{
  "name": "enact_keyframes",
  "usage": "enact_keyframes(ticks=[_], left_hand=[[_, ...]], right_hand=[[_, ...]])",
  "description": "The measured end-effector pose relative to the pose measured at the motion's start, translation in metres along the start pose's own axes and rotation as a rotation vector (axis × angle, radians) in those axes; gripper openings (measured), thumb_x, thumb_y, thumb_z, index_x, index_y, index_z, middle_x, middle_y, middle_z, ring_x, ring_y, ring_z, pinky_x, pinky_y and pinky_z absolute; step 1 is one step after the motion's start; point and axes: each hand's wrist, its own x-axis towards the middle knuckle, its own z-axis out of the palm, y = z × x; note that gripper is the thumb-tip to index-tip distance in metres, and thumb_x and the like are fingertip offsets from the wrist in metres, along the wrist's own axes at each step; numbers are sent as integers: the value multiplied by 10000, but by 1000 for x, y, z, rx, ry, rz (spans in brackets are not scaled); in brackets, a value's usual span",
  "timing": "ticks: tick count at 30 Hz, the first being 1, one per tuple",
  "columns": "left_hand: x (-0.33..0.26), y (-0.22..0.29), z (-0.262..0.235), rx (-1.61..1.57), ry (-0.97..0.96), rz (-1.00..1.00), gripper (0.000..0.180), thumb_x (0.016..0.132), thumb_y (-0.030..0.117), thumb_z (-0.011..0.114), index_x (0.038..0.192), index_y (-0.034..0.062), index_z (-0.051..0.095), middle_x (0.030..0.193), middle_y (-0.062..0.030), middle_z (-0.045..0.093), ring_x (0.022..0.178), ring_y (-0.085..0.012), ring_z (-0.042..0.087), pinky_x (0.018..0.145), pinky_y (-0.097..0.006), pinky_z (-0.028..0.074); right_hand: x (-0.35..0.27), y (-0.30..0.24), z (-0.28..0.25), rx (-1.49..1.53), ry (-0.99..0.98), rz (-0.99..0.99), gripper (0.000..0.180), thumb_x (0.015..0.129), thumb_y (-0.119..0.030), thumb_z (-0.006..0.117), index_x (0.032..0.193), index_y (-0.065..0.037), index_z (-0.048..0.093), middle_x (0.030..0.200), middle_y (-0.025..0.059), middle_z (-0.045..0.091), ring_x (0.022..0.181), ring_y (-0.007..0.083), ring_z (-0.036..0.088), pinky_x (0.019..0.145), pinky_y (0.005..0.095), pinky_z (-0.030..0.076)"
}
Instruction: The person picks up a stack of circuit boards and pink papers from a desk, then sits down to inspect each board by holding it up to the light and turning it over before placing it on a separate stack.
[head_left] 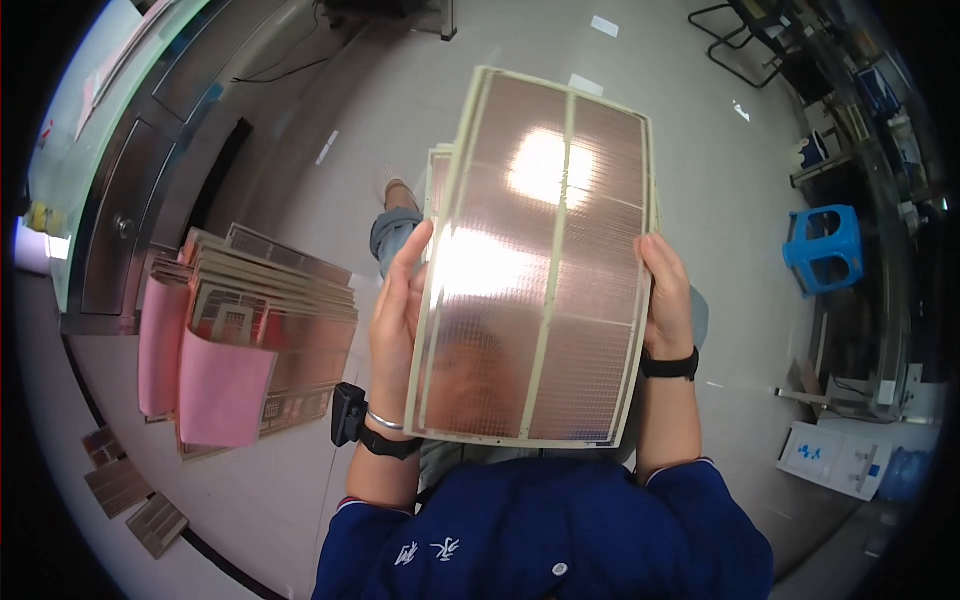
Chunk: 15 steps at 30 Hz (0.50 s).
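A large rectangular copper-coloured circuit board panel (500, 300) with pale green edges and a pale strip down its middle is held up before me. Its face carries a fine grid and two bright glare spots. Behind its left edge shows part of at least one more panel (437, 180), so I seem to hold a small stack. My left hand (400, 300) grips the left edge, fingers partly hidden behind. On the opposite edge, my right hand (667, 295) is closed with the thumb at the rim and the other fingers mostly out of sight.
To the left stands a stack of similar panels (300, 350) with pink sheets (225, 385) between them. A metal drawer cabinet (125, 220) is beyond it. Blue stool (823, 250), white box (835, 460) and a workbench (865, 200) line the right. Small panels (157, 525) lie lower left.
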Motion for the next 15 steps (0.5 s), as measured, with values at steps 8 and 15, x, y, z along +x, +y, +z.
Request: enact_keyframes(ticks=[8,15], left_hand=[[-21,-33,-13,-314,27,4,440,945,245,429,1309,17,336,1248,-89,480,1144,-189,469,973,-339,377],[-15,-17,-29,-202,123,58,362,921,211,491,1235,44,419,1167,-48,529,1059,-145,510,905,-301,407]], right_hand=[[-9,7,21,141,69,-108,172,918,-132,480,1062,-38,482,923,22,582,846,142,602,739,311,536],[-13,-12,-36,87,145,-233,282,934,-163,443,1167,-8,483,986,46,607,868,156,606,739,281,531]])
